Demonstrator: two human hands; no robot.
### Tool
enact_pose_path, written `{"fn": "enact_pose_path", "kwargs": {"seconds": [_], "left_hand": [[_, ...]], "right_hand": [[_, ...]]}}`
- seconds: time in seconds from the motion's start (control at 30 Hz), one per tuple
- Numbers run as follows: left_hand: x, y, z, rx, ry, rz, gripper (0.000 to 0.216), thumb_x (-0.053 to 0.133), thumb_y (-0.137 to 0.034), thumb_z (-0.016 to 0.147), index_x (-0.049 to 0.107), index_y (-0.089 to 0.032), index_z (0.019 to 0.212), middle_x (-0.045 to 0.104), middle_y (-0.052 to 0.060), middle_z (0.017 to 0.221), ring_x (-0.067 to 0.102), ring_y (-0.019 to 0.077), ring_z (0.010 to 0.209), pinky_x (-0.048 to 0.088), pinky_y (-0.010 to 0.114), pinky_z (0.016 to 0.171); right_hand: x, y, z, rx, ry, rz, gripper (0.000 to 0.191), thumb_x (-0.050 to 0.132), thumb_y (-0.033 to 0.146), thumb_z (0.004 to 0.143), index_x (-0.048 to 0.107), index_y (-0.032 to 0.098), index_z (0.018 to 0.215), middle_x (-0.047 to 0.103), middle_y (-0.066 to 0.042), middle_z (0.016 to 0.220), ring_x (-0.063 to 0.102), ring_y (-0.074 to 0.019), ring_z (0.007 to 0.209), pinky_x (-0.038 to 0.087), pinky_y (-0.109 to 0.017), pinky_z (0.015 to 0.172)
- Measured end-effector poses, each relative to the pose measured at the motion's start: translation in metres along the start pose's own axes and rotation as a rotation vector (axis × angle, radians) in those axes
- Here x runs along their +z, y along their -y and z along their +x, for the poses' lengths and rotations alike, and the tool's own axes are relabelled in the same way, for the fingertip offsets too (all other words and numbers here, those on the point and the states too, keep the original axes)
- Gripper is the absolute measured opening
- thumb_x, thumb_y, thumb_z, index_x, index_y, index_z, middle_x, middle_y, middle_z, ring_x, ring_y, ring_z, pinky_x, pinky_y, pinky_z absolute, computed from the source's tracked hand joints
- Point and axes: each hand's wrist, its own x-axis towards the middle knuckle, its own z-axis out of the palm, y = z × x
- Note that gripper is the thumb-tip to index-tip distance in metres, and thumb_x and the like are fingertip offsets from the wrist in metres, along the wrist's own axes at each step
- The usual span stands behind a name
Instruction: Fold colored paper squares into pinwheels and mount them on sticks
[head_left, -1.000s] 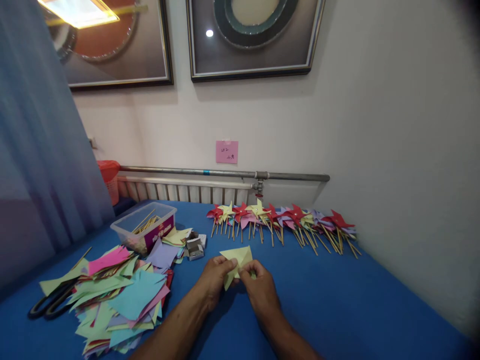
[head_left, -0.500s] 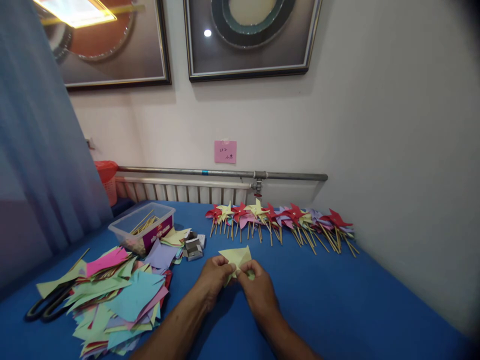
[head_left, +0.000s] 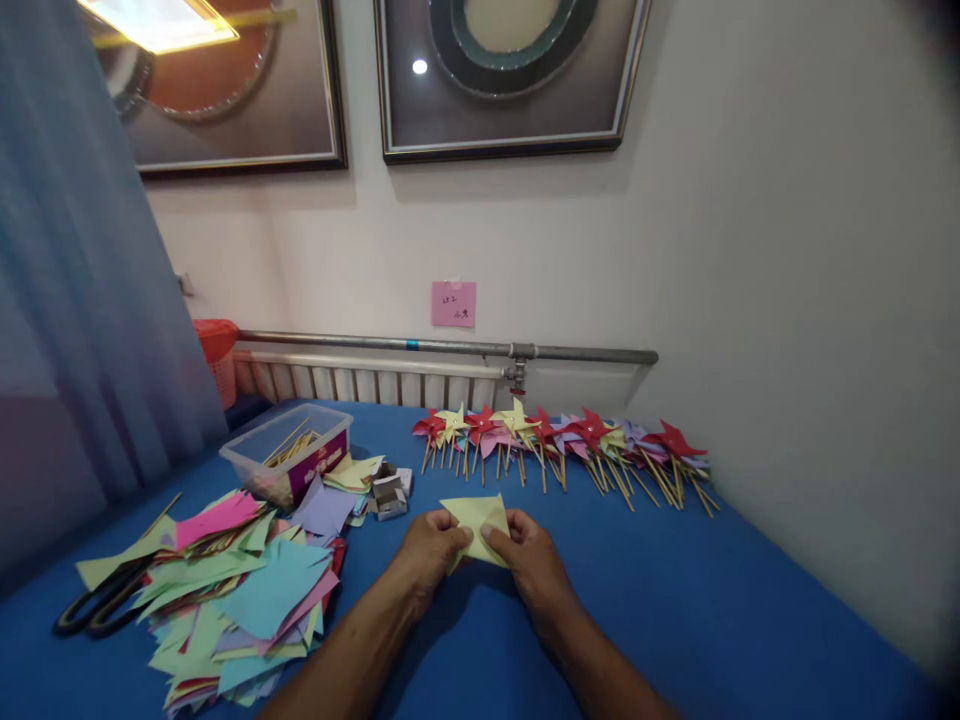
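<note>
Both hands hold one pale yellow sheet of paper (head_left: 482,513) above the blue table, near the middle of the view. My left hand (head_left: 431,550) pinches its left side, thumb on top and fingers behind. On the right side, my right hand (head_left: 534,560) is closed on the same sheet, its thumb lying across the paper's face. The sheet looks fairly flat, with pointed corners showing at the top. Just beyond my left hand, a small open grey box (head_left: 388,497) rests on the table.
Finished paper pinwheels (head_left: 589,430) on sticks lie in a row at the back. On the left are a heap of coloured paper (head_left: 274,585), black-handled scissors (head_left: 97,605) and a clear plastic tub (head_left: 251,460) of sticks. A pipe (head_left: 360,342) runs along the wall.
My right hand has shifted slightly right and its thumb now lies on the paper. The sheet's right part, bent in toward the middle before, is now spread flatter.
</note>
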Motion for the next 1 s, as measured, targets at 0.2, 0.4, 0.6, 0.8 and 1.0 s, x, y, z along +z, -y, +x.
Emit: {"fn": "enact_pose_path", "kwargs": {"seconds": [0.2,0.4,0.6,0.8,1.0], "left_hand": [[0.0,0.002,0.002,0.009,0.027,0.033,0.026,0.077,-0.035,0.059,0.056,-0.019,0.06,0.058,-0.001,0.052,0.048,0.0111,0.049,0.035,0.025,0.053],[-0.001,0.009,0.007,0.082,0.012,0.07,0.027,0.079,-0.033,0.057,0.058,-0.016,0.061,0.056,-0.002,0.054,0.043,0.0088,0.05,0.032,0.024,0.053],[-0.001,0.007,0.007,0.03,0.038,0.099,0.029,0.078,-0.037,0.057,0.058,-0.017,0.062,0.054,-0.003,0.051,0.041,0.008,0.047,0.029,0.023,0.05],[-0.004,-0.003,0.001,-0.001,0.026,0.039,0.037,0.077,-0.048,0.059,0.061,-0.016,0.07,0.061,0.0,0.055,0.052,0.0116,0.05,0.036,0.024,0.052],[-0.005,0.002,0.005,-0.039,0.044,0.112,0.03,0.077,-0.04,0.061,0.06,-0.016,0.07,0.062,0.001,0.055,0.054,0.0117,0.048,0.036,0.024,0.05]], "right_hand": [[-0.001,-0.003,0.0,0.064,0.069,0.103,0.046,0.085,0.035,0.063,0.075,0.015,0.103,0.081,-0.01,0.098,0.075,-0.0276,0.085,0.057,-0.033,0.073],[0.001,-0.004,0.0,0.077,0.069,0.068,0.049,0.085,0.032,0.061,0.073,0.015,0.106,0.081,-0.01,0.098,0.076,-0.0277,0.087,0.057,-0.033,0.072],[0.003,-0.007,0.001,0.041,0.051,0.03,0.045,0.081,0.028,0.062,0.072,0.014,0.103,0.081,-0.01,0.096,0.075,-0.0268,0.084,0.057,-0.031,0.07],[0.002,-0.009,0.005,0.042,-0.029,0.008,0.041,0.078,0.026,0.06,0.072,0.016,0.099,0.081,-0.009,0.092,0.074,-0.0251,0.075,0.054,-0.028,0.059],[0.001,-0.006,0.001,0.029,-0.019,-0.01,0.043,0.075,0.028,0.063,0.072,0.015,0.105,0.08,-0.009,0.096,0.073,-0.0225,0.073,0.05,-0.025,0.054]]}}
